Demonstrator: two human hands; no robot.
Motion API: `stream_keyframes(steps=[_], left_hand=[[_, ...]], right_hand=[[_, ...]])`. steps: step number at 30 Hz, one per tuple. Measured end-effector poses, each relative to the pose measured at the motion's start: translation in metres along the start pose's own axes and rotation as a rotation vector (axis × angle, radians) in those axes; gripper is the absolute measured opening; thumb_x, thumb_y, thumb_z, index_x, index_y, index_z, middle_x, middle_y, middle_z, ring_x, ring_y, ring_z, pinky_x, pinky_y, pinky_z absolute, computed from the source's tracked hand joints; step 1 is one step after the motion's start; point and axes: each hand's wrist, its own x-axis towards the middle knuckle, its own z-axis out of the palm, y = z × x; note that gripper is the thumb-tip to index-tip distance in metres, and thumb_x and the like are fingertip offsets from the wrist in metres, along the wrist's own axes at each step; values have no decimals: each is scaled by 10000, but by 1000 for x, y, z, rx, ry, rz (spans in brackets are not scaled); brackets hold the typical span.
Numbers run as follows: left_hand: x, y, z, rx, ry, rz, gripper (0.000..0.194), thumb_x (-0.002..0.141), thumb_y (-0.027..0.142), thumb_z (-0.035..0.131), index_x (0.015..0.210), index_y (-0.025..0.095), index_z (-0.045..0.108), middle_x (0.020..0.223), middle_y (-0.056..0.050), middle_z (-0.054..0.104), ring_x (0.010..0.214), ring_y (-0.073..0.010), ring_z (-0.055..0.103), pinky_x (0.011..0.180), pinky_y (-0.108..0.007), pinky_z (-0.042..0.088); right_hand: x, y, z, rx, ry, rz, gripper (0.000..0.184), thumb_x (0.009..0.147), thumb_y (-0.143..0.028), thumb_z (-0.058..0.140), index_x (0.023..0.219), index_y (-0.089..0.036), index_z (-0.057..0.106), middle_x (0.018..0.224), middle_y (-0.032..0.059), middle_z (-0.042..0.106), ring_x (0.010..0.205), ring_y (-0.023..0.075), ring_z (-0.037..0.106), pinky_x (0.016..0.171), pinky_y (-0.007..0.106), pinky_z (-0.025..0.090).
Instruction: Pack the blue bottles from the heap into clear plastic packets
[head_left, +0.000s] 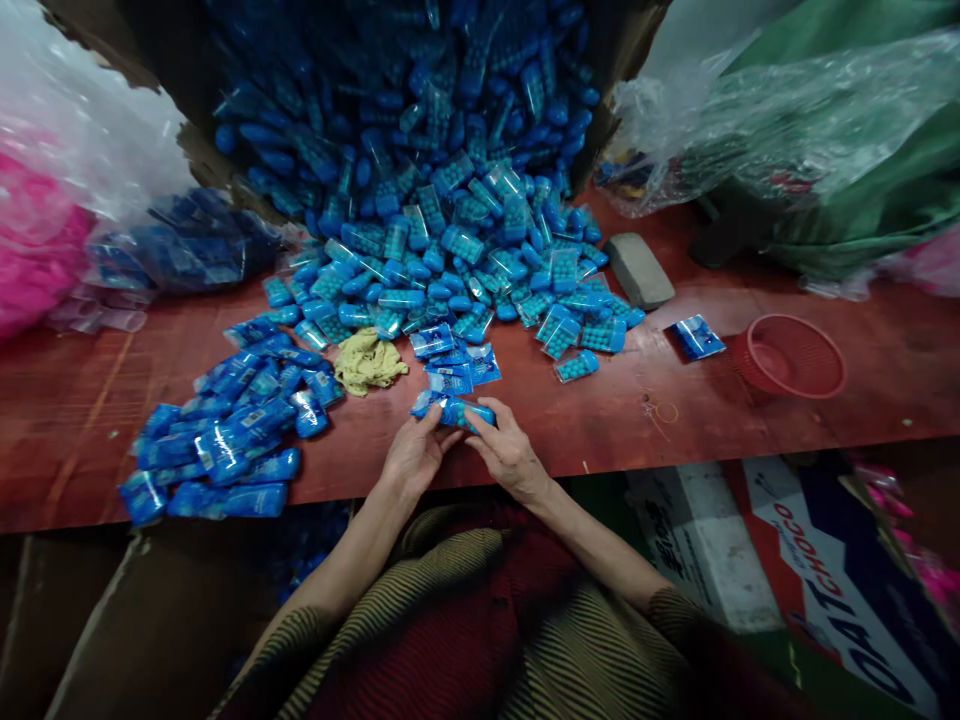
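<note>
In front of my body I hold a small clear bottle of blue beads point(471, 416), lying sideways between my hands. My left hand point(414, 456) is closed at its left end, where a blue printed plastic sleeve point(426, 403) shows around or against the bottle. On the right end, my right hand point(511, 452) is closed on the bottle with its fingers along it. How far the sleeve covers the bottle I cannot tell. Just beyond my hands lie several flat blue sleeves point(451, 362). To the left is a pile of sleeved bottles point(236, 425).
A large torn carton point(176, 130) spills a heap of bead bottles point(442, 245) onto the red table point(570, 430). A yellow cloth point(369, 360), a grey block point(639, 270), a blue packet point(696, 337) and a red basket point(795, 358) also lie there. Plastic bags flank the carton.
</note>
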Motion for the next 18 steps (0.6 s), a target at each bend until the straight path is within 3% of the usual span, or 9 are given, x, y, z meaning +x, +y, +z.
stream_keyframes(steps=[3,8,12,15,18], left_hand=[[0,2,2,-2,15,3,48,771,118,634,786,142,595,710,-17,688,640,-134,650,641,-265,535],[-2,1,9,-35,-50,31,55,816,121,578,851,144,612,790,-32,704,719,-133,658,708,-271,533],[-4,-1,13,-19,-106,96,76,800,154,613,867,127,636,823,-44,703,747,-120,649,729,-220,506],[-5,-2,14,23,-181,71,120,773,136,633,885,104,658,858,-71,704,737,-137,636,678,-229,502],[-5,-3,16,32,-223,35,159,751,114,640,908,99,663,901,-81,704,694,-144,620,591,-242,488]], right_hand=[[0,-6,-3,120,-27,56,394,917,-209,432,1305,-240,496,1289,122,474,1226,222,476,1007,407,447],[1,-11,-5,333,-19,243,350,908,-204,450,1233,-271,562,1226,79,546,1063,177,589,891,330,529],[3,-14,1,303,67,235,347,868,-191,513,1194,-276,596,1222,66,564,1163,201,529,1002,376,458],[6,-12,8,534,40,379,337,822,-249,569,1155,-264,614,1196,66,568,930,179,627,738,314,587],[7,-9,13,782,61,551,366,784,-293,590,1146,-237,608,1131,63,575,648,109,609,485,253,565]])
